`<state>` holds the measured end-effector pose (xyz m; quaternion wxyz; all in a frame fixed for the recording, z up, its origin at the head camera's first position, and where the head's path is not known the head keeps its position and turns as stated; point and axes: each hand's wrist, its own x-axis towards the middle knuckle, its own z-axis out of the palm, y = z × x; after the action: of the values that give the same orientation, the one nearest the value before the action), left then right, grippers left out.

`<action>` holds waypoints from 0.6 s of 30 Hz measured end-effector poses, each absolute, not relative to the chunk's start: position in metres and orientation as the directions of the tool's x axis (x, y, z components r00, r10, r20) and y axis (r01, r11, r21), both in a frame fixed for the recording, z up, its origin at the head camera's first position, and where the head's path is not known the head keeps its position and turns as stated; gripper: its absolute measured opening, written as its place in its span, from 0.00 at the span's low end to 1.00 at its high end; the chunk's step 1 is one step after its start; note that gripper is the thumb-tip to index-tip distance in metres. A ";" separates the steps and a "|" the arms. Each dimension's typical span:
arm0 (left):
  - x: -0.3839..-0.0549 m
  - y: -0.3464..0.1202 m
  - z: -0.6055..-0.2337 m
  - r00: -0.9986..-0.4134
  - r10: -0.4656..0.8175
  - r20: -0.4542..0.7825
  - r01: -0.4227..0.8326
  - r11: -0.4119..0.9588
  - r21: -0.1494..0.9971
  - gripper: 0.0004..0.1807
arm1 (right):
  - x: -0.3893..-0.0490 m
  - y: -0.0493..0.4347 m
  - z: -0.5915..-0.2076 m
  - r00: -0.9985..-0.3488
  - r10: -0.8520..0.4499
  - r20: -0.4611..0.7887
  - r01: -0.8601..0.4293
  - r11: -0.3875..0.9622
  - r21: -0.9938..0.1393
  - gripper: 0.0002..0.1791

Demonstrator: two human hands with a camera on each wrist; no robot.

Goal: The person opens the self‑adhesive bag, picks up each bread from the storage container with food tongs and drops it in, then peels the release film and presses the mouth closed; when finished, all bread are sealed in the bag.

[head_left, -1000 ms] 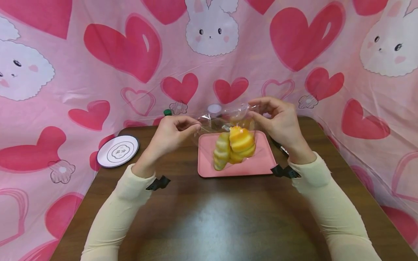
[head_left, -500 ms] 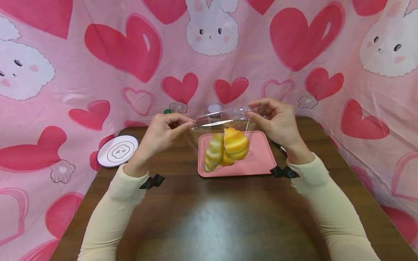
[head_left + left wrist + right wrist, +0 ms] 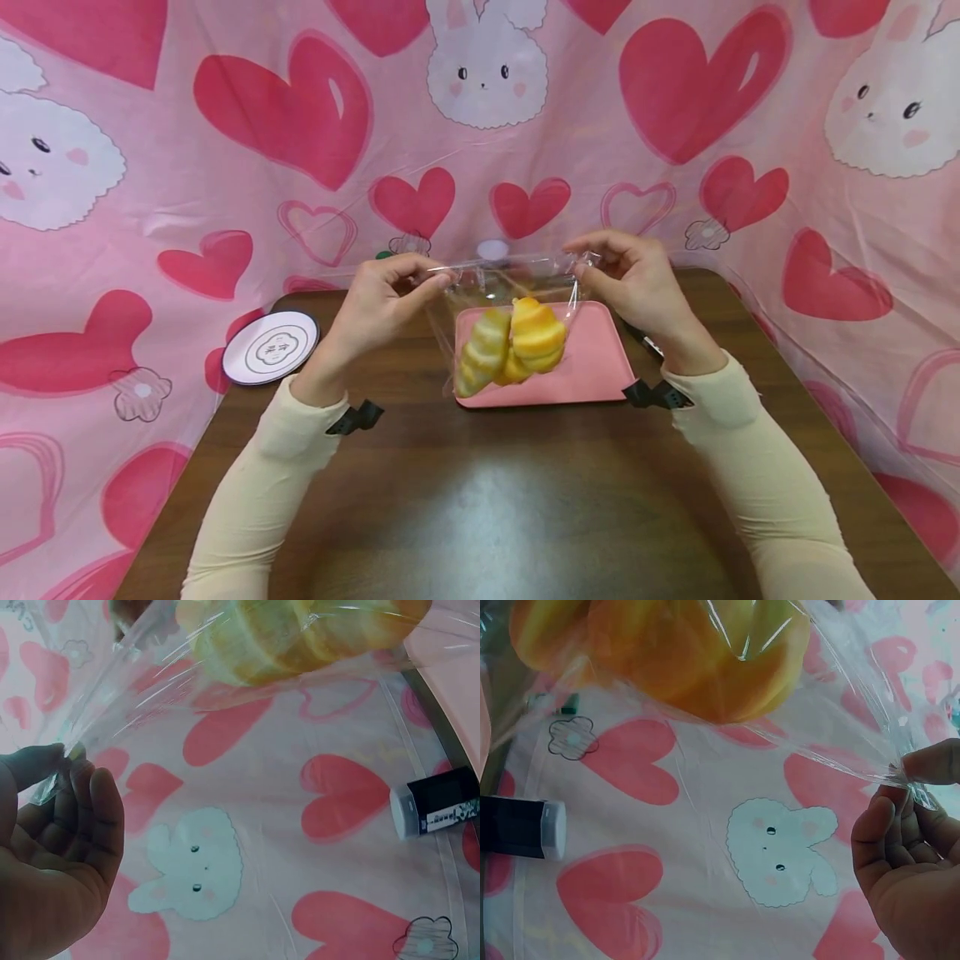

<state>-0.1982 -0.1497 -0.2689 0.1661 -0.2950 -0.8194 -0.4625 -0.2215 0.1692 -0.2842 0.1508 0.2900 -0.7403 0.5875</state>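
A clear plastic bag (image 3: 558, 267) hangs stretched between both hands over a pink tray (image 3: 596, 367). Inside it lie croissant-shaped breads: a pale greenish-yellow one (image 3: 483, 352) at left and a golden one (image 3: 538, 333) at right, with another golden part below. My left hand (image 3: 386, 300) pinches the bag's upper left corner between thumb and fingers; the left wrist view shows this left hand (image 3: 67, 840) gripping gathered film. At the upper right corner my right hand (image 3: 637, 283) does the same, and the right wrist view shows the right hand (image 3: 911, 840) pinching bunched plastic.
A white plate with a dark rim (image 3: 272, 348) lies at the table's left edge. Behind the bag stands a dark bottle with a white cap (image 3: 442, 804). A green cap (image 3: 384, 254) shows behind the left hand. A dark pen-like object (image 3: 647, 340) lies right of the tray.
The bag's top edge has been pulled wider and straighter as my left hand moved slightly left and up. The breads have slid left and slightly down over the tray.
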 end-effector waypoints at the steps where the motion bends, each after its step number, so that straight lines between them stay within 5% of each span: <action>1: -0.198 -0.148 -0.268 -0.769 0.332 0.547 0.640 0.389 0.663 0.05 | -0.222 0.169 -0.285 -0.786 -0.262 0.560 -0.607 0.151 -0.780 0.12; 13: -0.195 -0.142 -0.263 -0.783 0.304 0.543 0.622 0.394 0.677 0.07 | -0.224 0.171 -0.291 -0.775 -0.428 0.465 -0.577 0.182 -0.796 0.17; 18: -0.194 -0.144 -0.263 -0.790 0.296 0.537 0.613 0.397 0.683 0.07 | -0.224 0.166 -0.292 -0.797 -0.442 0.412 -0.564 0.300 -0.769 0.13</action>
<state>-0.1936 -0.1436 -0.2626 0.1673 -0.2775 -0.8187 -0.4740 -0.2240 0.1664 -0.2921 0.0610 0.3128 -0.8039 0.5021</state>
